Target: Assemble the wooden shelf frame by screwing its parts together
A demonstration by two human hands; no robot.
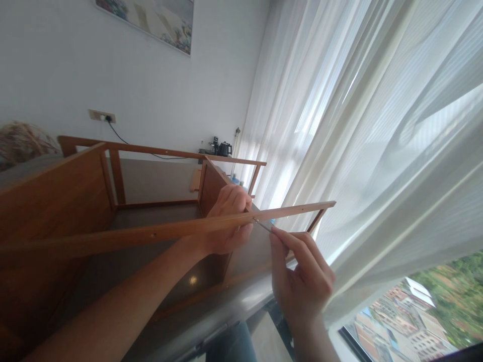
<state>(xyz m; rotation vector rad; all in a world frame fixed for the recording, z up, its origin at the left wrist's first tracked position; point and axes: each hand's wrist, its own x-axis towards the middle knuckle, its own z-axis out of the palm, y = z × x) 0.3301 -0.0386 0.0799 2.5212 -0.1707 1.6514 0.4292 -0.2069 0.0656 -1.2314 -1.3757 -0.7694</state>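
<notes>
Left hand (229, 202) gripping wooden rail (169, 230) — right hand (304, 269) pinching thin tool (263, 226).

Place: apparently a home | sheer curtains (362, 151) | framed picture (156, 21) | black kettle (224, 149)

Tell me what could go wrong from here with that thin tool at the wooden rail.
The tool might slip off the rail and jab the left grip, which sits close to its tip. The right grip seems to pinch it only between thumb and fingertips, so it may twist loose.
</notes>
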